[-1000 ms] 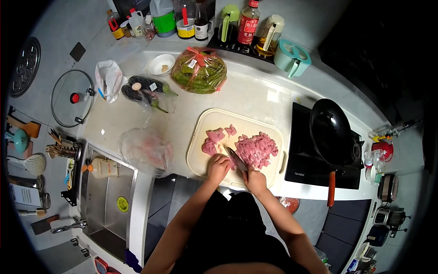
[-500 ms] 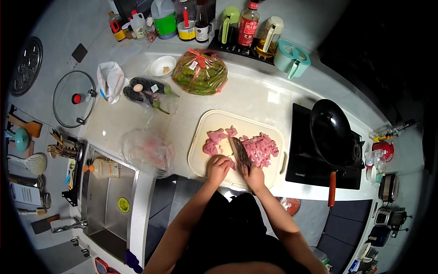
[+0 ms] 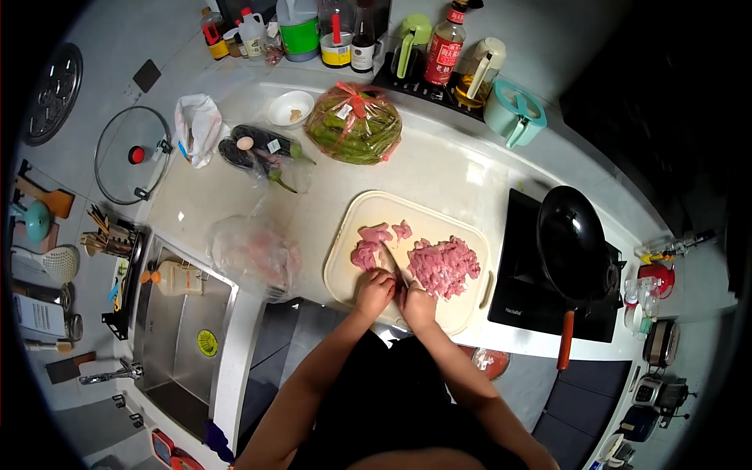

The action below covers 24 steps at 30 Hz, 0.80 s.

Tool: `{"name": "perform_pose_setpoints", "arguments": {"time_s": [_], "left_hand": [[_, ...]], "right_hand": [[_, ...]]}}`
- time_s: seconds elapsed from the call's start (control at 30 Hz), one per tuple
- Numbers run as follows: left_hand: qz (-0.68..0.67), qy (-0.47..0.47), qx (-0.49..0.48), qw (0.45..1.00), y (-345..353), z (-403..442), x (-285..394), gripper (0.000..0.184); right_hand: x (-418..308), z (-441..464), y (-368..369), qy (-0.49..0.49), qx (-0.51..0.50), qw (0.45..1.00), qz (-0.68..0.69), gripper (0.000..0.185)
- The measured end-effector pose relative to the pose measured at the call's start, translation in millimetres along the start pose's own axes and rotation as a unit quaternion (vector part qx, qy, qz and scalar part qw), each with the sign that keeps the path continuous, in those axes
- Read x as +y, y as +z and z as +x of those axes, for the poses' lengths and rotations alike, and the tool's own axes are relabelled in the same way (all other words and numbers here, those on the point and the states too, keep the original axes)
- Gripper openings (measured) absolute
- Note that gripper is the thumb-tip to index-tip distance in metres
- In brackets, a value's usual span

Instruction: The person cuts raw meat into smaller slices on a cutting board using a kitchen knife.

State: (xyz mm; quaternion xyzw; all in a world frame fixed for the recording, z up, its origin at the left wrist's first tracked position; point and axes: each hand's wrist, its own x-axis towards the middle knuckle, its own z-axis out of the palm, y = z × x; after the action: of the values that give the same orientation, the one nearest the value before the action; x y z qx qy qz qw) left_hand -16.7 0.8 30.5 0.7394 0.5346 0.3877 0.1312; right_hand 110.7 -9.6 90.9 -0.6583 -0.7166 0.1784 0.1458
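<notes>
On the cream cutting board (image 3: 359, 207), my right hand (image 3: 418, 305) is wrapped round the handle of a knife (image 3: 391, 258), its blade pointing up and left. My left hand (image 3: 375, 292) lies just left of the blade, fingers curled on the near side of the board; what they press on is mostly hidden. Larger pink meat pieces (image 3: 365, 255) lie above my left hand, with a small piece (image 3: 402, 229) to their right. A heap of cut meat (image 3: 444, 266) sits on the board's right half, right of the knife.
A black wok (image 3: 569, 243) stands on the cooktop (image 3: 513, 294) at the right. Left of the board lies a clear plastic bag (image 3: 254, 254), near the sink (image 3: 184, 321). Behind are bagged green vegetables (image 3: 354, 125), eggplants (image 3: 262, 157), an egg (image 3: 245, 143) and a white bowl (image 3: 291, 108).
The knife has moved left, away from the cut heap and close to my left hand, and its blade now stands more edge-on. My right hand has shifted left. The whole view has tilted slightly.
</notes>
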Motion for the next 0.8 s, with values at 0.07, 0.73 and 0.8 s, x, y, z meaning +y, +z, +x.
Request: {"name": "perform_pose_setpoints", "arguments": {"time_s": [0.07,0.73,0.8], "left_hand": [[0.002,-0.004,0.001,1.0,2.2,-4.0,-0.2,0.007],[-0.029,-0.046,-0.005,0.998,-0.9,-2.8,-2.5,0.008],[-0.03,-0.032,-0.006,0.999,-1.1,-0.9,-3.5,0.008]], "right_hand": [[10.1,-0.8,3.3,0.057,0.033,0.997,0.05,0.026],[7.9,-12.7,-17.4,-0.027,-0.07,0.995,-0.065,0.024],[4.8,-2.9,-2.4,-0.034,-0.007,0.998,-0.045,0.024]]}}
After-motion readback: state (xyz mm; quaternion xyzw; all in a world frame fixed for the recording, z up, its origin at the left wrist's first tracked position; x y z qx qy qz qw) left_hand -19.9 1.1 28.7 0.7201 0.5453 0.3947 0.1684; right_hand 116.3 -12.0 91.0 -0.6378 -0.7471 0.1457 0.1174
